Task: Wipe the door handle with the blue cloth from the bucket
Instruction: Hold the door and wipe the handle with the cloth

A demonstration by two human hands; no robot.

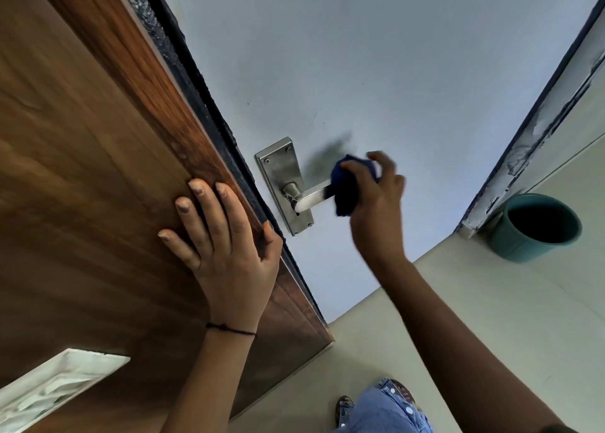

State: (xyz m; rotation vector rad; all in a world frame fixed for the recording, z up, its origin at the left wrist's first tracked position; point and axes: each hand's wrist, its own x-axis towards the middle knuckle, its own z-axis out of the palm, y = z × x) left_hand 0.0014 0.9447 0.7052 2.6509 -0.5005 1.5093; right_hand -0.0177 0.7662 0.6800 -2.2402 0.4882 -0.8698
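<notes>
A steel lever door handle (311,198) on a steel backplate (281,171) is fixed to the pale grey door (376,72). My right hand (376,203) grips the bunched blue cloth (345,190), which wraps the outer end of the lever. My left hand (222,239) lies flat with fingers spread on the brown wooden panel (82,171) beside the door's dark edge. A teal bucket (510,239) stands on the floor at the right, its inside dark.
A white door frame (540,131) with chipped paint runs down the right side next to the bucket. A white switch plate (49,390) sits at the lower left on the wood. My jeans and sandalled feet (386,406) are on the pale floor below.
</notes>
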